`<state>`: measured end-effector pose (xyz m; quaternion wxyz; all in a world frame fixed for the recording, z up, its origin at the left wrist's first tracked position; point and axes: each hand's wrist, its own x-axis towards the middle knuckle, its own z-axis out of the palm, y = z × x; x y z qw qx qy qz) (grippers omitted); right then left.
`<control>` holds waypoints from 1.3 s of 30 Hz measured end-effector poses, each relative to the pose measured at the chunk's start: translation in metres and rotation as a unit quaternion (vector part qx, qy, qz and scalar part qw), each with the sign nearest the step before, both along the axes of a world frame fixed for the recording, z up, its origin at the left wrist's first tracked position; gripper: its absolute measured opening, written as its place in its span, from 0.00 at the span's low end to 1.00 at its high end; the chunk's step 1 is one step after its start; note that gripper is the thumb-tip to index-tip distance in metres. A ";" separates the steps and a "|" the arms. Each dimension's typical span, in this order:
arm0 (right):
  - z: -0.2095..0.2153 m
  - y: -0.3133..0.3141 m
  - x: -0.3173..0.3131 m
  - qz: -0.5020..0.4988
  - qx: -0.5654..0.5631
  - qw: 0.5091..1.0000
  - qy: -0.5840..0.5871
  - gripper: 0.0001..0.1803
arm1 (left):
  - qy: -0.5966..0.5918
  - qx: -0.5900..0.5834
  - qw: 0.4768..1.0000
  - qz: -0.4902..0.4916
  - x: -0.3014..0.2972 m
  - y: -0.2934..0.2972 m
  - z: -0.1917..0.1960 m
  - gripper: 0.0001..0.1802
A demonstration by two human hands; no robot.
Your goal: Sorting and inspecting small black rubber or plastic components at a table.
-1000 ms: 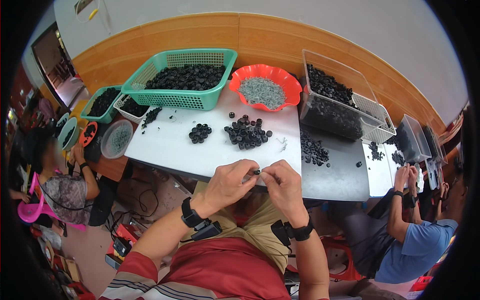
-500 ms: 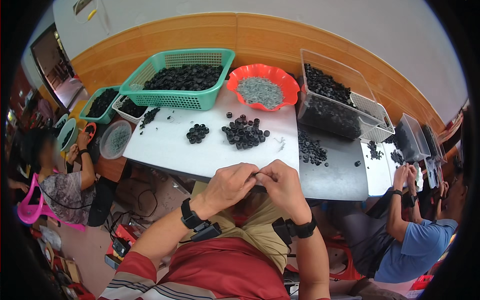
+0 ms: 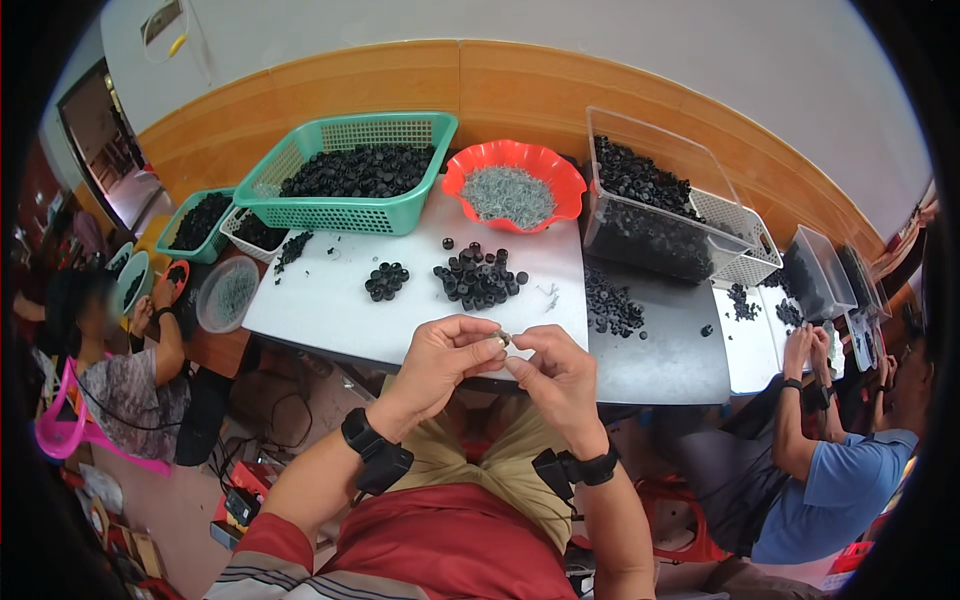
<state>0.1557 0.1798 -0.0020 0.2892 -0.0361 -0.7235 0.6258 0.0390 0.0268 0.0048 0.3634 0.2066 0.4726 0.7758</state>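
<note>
Over the table's near edge, my left hand pinches a small greyish part between thumb and fingertips; its exact kind is too small to tell. My right hand meets it from the other side, thumb and forefinger closed in at the part. Beyond them on the white board lies a pile of black cylindrical pieces, with a smaller cluster of similar pieces to its left. A few thin silvery pieces are scattered right of the pile.
Along the back stand a green basket of black parts, a red scalloped bowl of thin silvery pieces and a clear bin of black parts. Loose black bits lie on the dark tabletop. People sit left and right.
My hands have turned and opened out somewhat, so the small part between the fingertips now shows. The whole view has shifted slightly.
</note>
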 end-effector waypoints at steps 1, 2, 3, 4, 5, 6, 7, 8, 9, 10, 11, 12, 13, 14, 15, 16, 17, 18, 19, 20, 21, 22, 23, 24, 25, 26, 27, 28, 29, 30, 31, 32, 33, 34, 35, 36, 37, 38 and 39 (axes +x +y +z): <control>0.000 -0.002 -0.001 -0.001 0.000 1.000 0.002 0.13 | -0.064 0.016 0.998 -0.010 0.000 0.000 0.001 0.11; 0.000 -0.003 -0.003 -0.014 0.020 0.999 0.022 0.14 | -0.062 0.016 0.998 -0.011 0.000 0.000 0.002 0.11; -0.001 -0.004 -0.004 -0.028 0.039 0.998 0.043 0.15 | -0.090 0.031 0.995 -0.024 0.000 0.000 0.002 0.11; -0.003 -0.004 -0.005 -0.028 0.040 0.998 0.044 0.15 | -0.118 0.045 0.991 -0.037 0.000 0.000 0.002 0.10; -0.005 -0.004 -0.006 -0.031 0.058 0.996 0.063 0.15 | -0.116 0.046 0.991 -0.038 0.000 0.000 0.002 0.10; -0.005 -0.004 -0.006 -0.034 0.077 0.993 0.082 0.16 | -0.127 0.047 0.990 -0.044 -0.001 0.000 0.002 0.10; -0.004 -0.005 -0.007 -0.033 0.076 0.993 0.083 0.16 | -0.139 0.048 0.988 -0.049 -0.001 0.000 0.001 0.09; 0.000 -0.006 -0.006 -0.048 0.099 0.990 0.083 0.16 | -0.138 0.047 0.988 -0.049 -0.002 0.000 0.000 0.09; 0.002 -0.007 -0.005 -0.062 0.122 0.987 0.083 0.17 | -0.143 0.046 0.987 -0.053 -0.002 0.000 0.000 0.09; 0.004 -0.008 -0.005 -0.063 0.121 0.987 0.084 0.17 | -0.148 0.045 0.986 -0.058 -0.002 0.000 0.000 0.08; 0.005 -0.010 -0.005 -0.075 0.126 0.985 0.089 0.16 | -0.147 0.044 0.986 -0.058 -0.001 0.001 0.000 0.08; 0.005 -0.010 -0.005 -0.087 0.131 0.983 0.094 0.16 | -0.151 0.040 0.986 -0.059 0.001 0.002 0.001 0.08; 0.005 -0.010 -0.005 -0.088 0.131 0.983 0.095 0.16 | -0.156 0.036 0.985 -0.061 0.003 0.003 0.002 0.08; 0.004 -0.009 -0.005 -0.095 0.152 0.978 0.107 0.16 | -0.155 0.036 0.985 -0.061 0.003 0.003 0.003 0.08; 0.004 -0.008 -0.006 -0.103 0.173 0.972 0.119 0.16 | -0.156 0.038 0.985 -0.068 0.004 0.003 0.004 0.08; 0.004 -0.009 -0.005 -0.103 0.172 0.972 0.120 0.16 | -0.157 0.041 0.984 -0.074 0.004 0.003 0.004 0.08; 0.004 -0.010 -0.005 -0.114 0.187 0.969 0.116 0.15 | -0.156 0.040 0.984 -0.073 0.005 0.003 0.005 0.08; 0.003 -0.011 -0.005 -0.125 0.202 0.965 0.113 0.15 | -0.155 0.038 0.984 -0.077 0.006 0.003 0.007 0.08; 0.003 -0.012 -0.005 -0.124 0.201 0.965 0.115 0.15 | -0.154 0.036 0.984 -0.079 0.006 0.002 0.007 0.08; 0.002 -0.012 -0.006 -0.135 0.210 0.961 0.120 0.14 | -0.152 0.036 0.985 -0.078 0.007 0.003 0.007 0.08; 0.001 -0.012 -0.006 -0.147 0.218 0.957 0.126 0.12 | -0.152 0.031 0.985 -0.075 0.007 0.004 0.005 0.09; -0.001 -0.012 -0.007 -0.146 0.217 0.957 0.127 0.12 | -0.152 0.026 0.986 -0.071 0.008 0.004 0.005 0.09; -0.002 -0.012 -0.006 -0.149 0.215 0.957 0.128 0.12 | -0.150 0.026 0.986 -0.070 0.008 0.003 0.006 0.09; -0.003 -0.011 -0.006 -0.152 0.212 0.957 0.129 0.12 | -0.137 0.019 0.988 -0.070 0.009 0.003 0.007 0.11; -0.004 -0.011 -0.006 -0.151 0.210 0.957 0.130 0.12 | -0.125 0.013 0.990 -0.070 0.009 0.002 0.008 0.13; -0.004 -0.011 -0.005 -0.143 0.187 0.965 0.117 0.12 | -0.124 0.012 0.990 -0.068 0.010 0.002 0.009 0.13; -0.005 -0.011 -0.005 -0.135 0.163 0.972 0.103 0.12 | -0.089 -0.004 0.995 -0.043 0.012 0.002 0.012 0.13; -0.006 -0.010 -0.004 -0.135 0.162 0.972 0.104 0.12 | -0.054 -0.021 0.998 -0.018 0.012 0.002 0.013 0.14; -0.008 -0.009 -0.004 -0.129 0.141 0.976 0.101 0.12 | -0.053 -0.021 0.998 -0.017 0.008 0.002 0.012 0.14; -0.010 -0.008 -0.004 -0.123 0.120 0.980 0.097 0.12 | 0.072 -0.075 0.994 0.031 0.002 0.001 0.009 0.13; -0.011 -0.008 -0.004 -0.123 0.119 0.980 0.098 0.12 | 0.195 -0.128 0.969 0.079 -0.003 -0.001 0.008 0.12; -0.012 -0.007 -0.004 -0.119 0.101 0.983 0.096 0.12 | 0.308 -0.186 0.922 0.146 -0.007 -0.001 0.014 0.10; -0.013 -0.007 -0.004 -0.114 0.083 0.986 0.093 0.12 | 0.309 -0.187 0.921 0.145 -0.013 -0.002 0.015 0.10; -0.014 -0.006 -0.004 -0.113 0.083 0.986 0.094 0.12 | 0.393 -0.217 0.872 0.197 -0.021 -0.003 0.014 0.11; -0.015 -0.004 -0.004 -0.100 0.084 0.987 0.090 0.11 | 0.472 -0.245 0.810 0.245 -0.028 -0.004 0.013 0.12; -0.016 -0.003 -0.004 -0.086 0.085 0.989 0.086 0.10 | 0.520 -0.256 0.777 0.248 -0.036 -0.004 0.014 0.14; -0.016 -0.003 -0.004 -0.085 0.085 0.989 0.086 0.10 | 0.520 -0.256 0.776 0.248 -0.041 -0.004 0.013 0.14; -0.017 -0.003 -0.004 -0.082 0.081 0.990 0.082 0.10 | 0.554 -0.271 0.749 0.242 -0.046 -0.003 0.012 0.14; -0.018 -0.003 -0.004 -0.079 0.078 0.991 0.077 0.09 | 0.587 -0.287 0.719 0.236 -0.050 -0.003 0.010 0.13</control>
